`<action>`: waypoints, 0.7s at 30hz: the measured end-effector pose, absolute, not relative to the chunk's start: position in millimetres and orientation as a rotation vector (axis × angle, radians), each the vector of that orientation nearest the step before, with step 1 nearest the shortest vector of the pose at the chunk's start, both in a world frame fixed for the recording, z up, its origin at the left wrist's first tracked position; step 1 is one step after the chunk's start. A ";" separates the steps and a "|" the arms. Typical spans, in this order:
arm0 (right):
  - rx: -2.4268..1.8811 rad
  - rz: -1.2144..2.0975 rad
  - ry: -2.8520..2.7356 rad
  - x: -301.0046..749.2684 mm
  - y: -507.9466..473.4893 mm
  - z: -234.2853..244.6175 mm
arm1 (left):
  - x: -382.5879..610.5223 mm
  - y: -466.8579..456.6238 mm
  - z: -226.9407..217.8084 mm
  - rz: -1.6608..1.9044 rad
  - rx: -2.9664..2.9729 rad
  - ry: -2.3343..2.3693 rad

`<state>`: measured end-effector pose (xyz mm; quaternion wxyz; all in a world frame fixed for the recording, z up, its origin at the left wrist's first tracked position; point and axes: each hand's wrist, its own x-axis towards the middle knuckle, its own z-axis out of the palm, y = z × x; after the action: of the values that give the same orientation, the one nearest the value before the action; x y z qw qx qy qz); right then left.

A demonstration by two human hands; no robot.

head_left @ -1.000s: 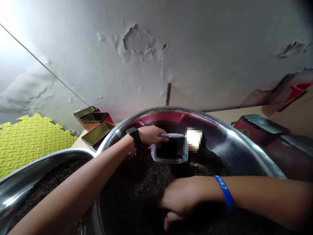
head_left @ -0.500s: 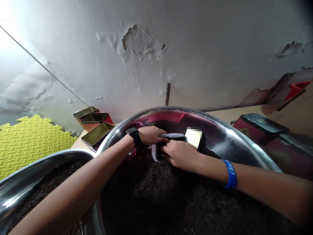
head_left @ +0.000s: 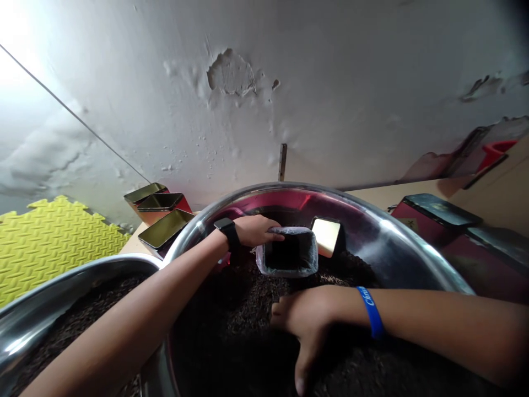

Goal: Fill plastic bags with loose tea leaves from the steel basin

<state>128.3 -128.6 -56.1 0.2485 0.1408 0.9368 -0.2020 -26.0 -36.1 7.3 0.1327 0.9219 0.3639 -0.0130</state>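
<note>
My left hand, with a black watch on its wrist, grips the rim of a tin lined with clear plastic film. The tin's mouth faces me and its inside looks dark. Below it, my right hand is at the dark loose leaves, which look like dried tea. Its thumb stretches down, spread from the fingers, and the fingertips are partly hidden. A tin lid with a pale gold inner face leans just right of the lined tin. All this lies within a large shiny metal basin.
Several open tins with golden insides stand left of the basin. A second metal basin of leaves sits at lower left, near a yellow foam mat. Dark-topped tins stand at right. A peeling wall rises behind.
My right hand has come out of the lined tin and moved down toward me to the leaves, its thumb now spread. My left hand keeps its hold on the tin.
</note>
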 end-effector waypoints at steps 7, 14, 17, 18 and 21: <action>0.221 -0.624 2.458 120.4 -150.8 -47.0 | -26.1 -36.6 8.0 -0.036 2.672 1.059; 0.800 -0.347 3.024 133.3 -109.6 -20.7 | -25.9 -36.6 8.0 -0.030 2.676 1.072; 1.162 -0.066 2.974 143.1 -90.2 -25.4 | -25.1 -36.8 7.6 -0.013 2.691 1.039; 1.230 0.000 2.939 145.2 -88.1 -27.3 | -24.9 -36.8 7.2 -0.012 2.695 1.028; 1.235 0.088 2.957 143.5 -97.2 -27.8 | -24.5 -36.7 5.4 -0.010 2.709 1.009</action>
<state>143.5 -97.2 -27.8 -0.0319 0.3850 0.9220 0.0275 -24.5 -36.7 5.4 0.1251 0.9298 0.3462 -0.0033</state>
